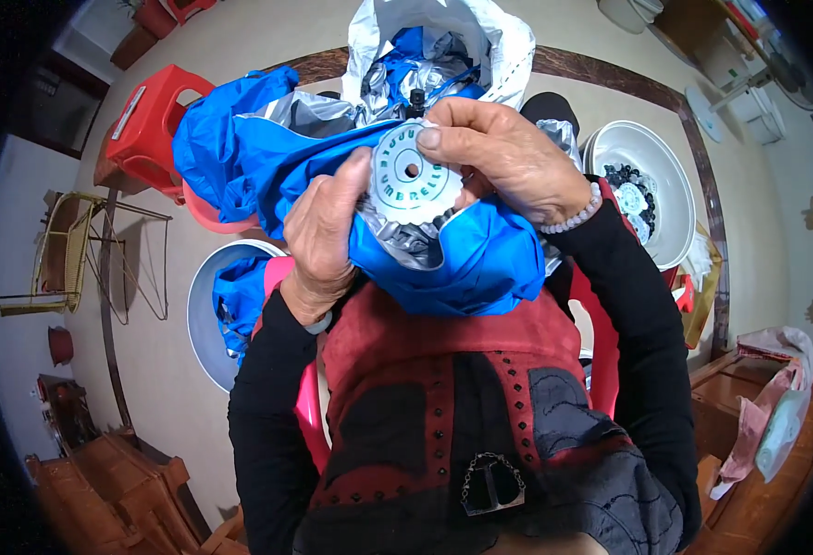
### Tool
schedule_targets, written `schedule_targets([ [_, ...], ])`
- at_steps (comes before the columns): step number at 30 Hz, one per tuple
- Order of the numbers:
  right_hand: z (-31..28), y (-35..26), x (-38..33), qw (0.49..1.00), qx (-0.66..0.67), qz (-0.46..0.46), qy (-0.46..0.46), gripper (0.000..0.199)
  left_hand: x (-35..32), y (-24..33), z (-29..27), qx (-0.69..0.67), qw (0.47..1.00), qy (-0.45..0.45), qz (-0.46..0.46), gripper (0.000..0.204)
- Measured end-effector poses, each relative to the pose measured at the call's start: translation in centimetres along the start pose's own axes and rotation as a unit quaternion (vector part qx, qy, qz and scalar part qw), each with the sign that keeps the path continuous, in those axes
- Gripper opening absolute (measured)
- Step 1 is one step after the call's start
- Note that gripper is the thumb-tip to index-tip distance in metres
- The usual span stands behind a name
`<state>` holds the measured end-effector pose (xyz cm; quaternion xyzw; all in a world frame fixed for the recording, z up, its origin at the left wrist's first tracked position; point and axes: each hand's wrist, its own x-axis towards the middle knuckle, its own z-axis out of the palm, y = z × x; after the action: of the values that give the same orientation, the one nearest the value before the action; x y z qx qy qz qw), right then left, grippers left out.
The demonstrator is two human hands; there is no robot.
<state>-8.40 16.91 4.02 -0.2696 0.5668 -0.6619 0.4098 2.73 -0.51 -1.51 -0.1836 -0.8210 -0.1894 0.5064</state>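
A round white plastic disc (392,199) with green lettering and a small central hole is held up in front of me. My left hand (321,225) grips its left edge, thumb against the rim and fingers partly hidden behind. With the thumb on its upper right face, my right hand (515,159) pinches the disc from the other side. Blue cloth with a silver underside (466,264), like an umbrella canopy, bunches below and around the disc across my lap. Just above the disc a small black tip (416,100) sticks up.
Ahead stands a white sack (510,57) of blue and silver cloth. At right, a white basin (673,185) holds similar discs and small black parts. To the left are a white tub (204,319) with blue cloth, a red stool (138,129) and a metal-framed chair (59,250).
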Motion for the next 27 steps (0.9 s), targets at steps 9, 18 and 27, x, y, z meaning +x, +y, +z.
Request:
schedule_targets([
  [9,0.8,0.5,0.3,0.996,-0.093,-0.017,0.006,0.023,0.0,0.2,0.1,-0.015,1.000,0.013,0.014,0.062],
  [18,1.1,0.9,0.2,0.991,-0.127,-0.033,0.019,0.026,0.2,0.4,-0.9,-0.057,0.995,-0.067,0.056,0.052],
  [27,0.9,1.5,0.1,0.992,-0.123,-0.011,-0.007,0.023,-0.3,0.7,-0.8,-0.042,0.995,-0.059,0.065,0.047],
])
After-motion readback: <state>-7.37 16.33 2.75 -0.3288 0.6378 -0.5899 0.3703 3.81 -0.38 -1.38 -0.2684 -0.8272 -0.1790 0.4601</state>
